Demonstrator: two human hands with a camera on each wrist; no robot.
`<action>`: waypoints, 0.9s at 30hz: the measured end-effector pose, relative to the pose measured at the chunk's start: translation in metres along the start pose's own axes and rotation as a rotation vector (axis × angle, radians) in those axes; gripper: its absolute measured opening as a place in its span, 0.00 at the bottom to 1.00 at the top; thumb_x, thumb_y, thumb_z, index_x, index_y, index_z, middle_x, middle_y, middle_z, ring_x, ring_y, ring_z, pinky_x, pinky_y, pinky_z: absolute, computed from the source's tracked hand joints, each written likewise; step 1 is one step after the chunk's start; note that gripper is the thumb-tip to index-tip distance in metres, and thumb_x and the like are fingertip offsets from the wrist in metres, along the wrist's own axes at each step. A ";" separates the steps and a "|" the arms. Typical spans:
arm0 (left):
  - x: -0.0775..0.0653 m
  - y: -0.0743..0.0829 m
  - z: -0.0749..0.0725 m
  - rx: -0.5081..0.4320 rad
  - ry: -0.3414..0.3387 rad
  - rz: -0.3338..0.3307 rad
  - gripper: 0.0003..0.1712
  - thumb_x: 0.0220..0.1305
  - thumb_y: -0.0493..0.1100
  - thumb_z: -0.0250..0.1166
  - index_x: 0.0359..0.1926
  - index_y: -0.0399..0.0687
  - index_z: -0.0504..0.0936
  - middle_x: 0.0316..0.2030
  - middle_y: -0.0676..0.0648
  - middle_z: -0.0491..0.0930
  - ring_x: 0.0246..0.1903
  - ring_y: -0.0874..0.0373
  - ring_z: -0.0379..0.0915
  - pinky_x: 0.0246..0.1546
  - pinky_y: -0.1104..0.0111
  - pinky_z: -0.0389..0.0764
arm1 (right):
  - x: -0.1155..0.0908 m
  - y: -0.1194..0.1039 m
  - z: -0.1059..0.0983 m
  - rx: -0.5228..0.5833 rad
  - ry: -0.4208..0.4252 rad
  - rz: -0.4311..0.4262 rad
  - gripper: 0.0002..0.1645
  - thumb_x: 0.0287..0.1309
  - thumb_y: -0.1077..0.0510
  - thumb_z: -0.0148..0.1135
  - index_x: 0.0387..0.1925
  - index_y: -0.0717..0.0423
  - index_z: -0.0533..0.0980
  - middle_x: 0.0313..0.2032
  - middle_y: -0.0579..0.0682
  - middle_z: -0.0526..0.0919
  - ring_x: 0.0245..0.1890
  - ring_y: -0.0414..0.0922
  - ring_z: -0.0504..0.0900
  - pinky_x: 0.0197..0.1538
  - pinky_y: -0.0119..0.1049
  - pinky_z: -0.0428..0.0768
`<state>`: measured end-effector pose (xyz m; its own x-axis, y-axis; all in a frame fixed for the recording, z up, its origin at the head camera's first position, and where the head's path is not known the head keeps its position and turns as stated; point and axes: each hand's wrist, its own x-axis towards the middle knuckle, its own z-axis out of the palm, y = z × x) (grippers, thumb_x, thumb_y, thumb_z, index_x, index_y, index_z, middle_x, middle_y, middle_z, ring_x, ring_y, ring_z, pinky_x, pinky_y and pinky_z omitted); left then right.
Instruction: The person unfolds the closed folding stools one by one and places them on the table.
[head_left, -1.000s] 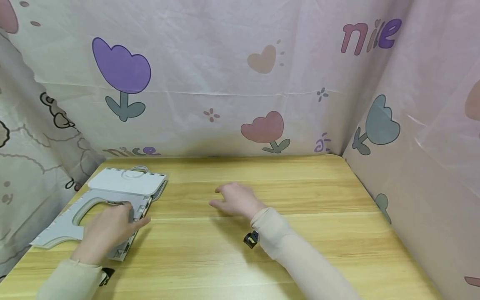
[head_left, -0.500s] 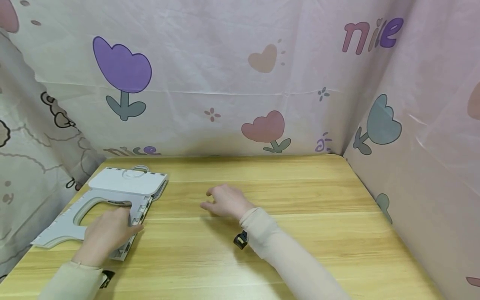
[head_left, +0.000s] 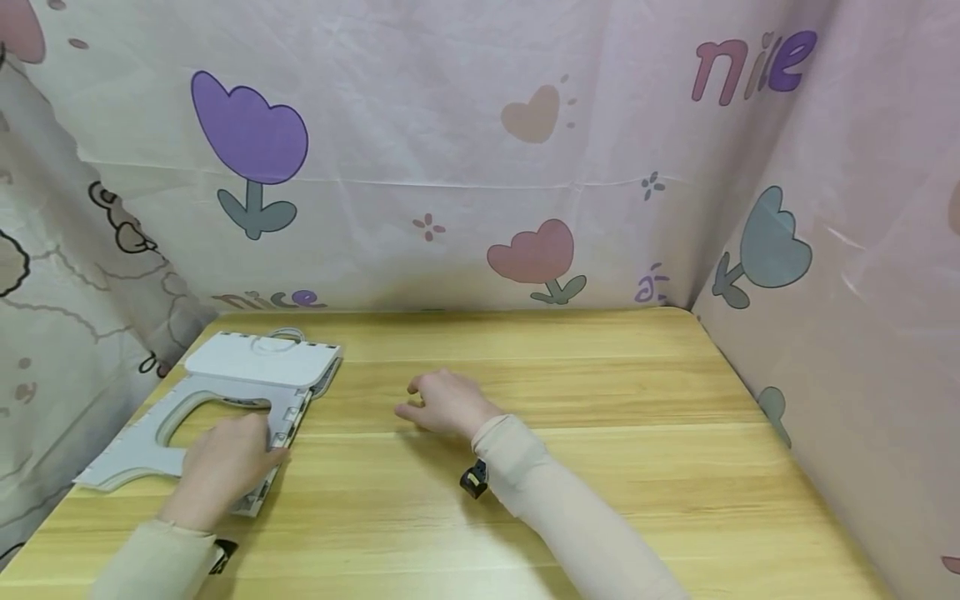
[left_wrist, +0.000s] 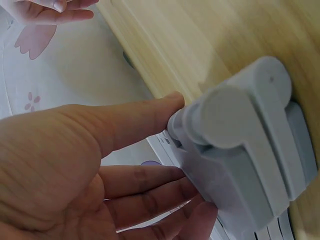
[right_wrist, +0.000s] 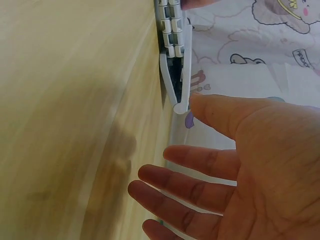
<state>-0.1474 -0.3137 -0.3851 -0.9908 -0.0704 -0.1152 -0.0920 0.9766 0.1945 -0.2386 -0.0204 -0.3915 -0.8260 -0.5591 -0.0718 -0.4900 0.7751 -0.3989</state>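
Matt grey plastic folding stool point(head_left: 247, 383) on smooth wood-grain table point(head_left: 570, 467).

"nice" on backdrop cloth point(head_left: 420, 125), prob. twice

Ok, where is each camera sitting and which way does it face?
Head: above, looking forward and down at the wooden table, the folded grey stool and both hands.
Left wrist: beside the left hand, close on the stool.
Right wrist: beside the right hand, facing along the table.
All three views show the stool.
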 end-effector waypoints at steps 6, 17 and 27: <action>0.002 0.008 0.003 0.015 0.010 0.026 0.22 0.64 0.51 0.77 0.28 0.43 0.75 0.21 0.47 0.74 0.22 0.52 0.71 0.20 0.61 0.71 | -0.002 0.005 0.002 0.004 -0.001 0.015 0.30 0.75 0.38 0.63 0.66 0.52 0.82 0.62 0.49 0.88 0.53 0.43 0.88 0.55 0.41 0.88; 0.002 0.028 0.009 0.022 0.068 0.087 0.22 0.61 0.50 0.80 0.28 0.41 0.76 0.21 0.47 0.74 0.22 0.52 0.71 0.20 0.61 0.72 | -0.007 0.014 0.002 0.022 0.003 0.042 0.30 0.75 0.38 0.63 0.66 0.52 0.82 0.63 0.48 0.88 0.55 0.43 0.88 0.55 0.40 0.87; 0.005 0.054 0.017 0.015 0.114 0.160 0.21 0.58 0.47 0.81 0.29 0.41 0.78 0.23 0.48 0.76 0.23 0.53 0.71 0.21 0.60 0.73 | -0.015 0.027 -0.002 0.046 0.027 0.073 0.31 0.75 0.38 0.63 0.66 0.53 0.81 0.63 0.49 0.88 0.57 0.45 0.88 0.59 0.45 0.87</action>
<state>-0.1552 -0.2581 -0.3919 -0.9976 0.0639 0.0267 0.0678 0.9800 0.1871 -0.2398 0.0095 -0.3989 -0.8663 -0.4933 -0.0780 -0.4157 0.7988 -0.4348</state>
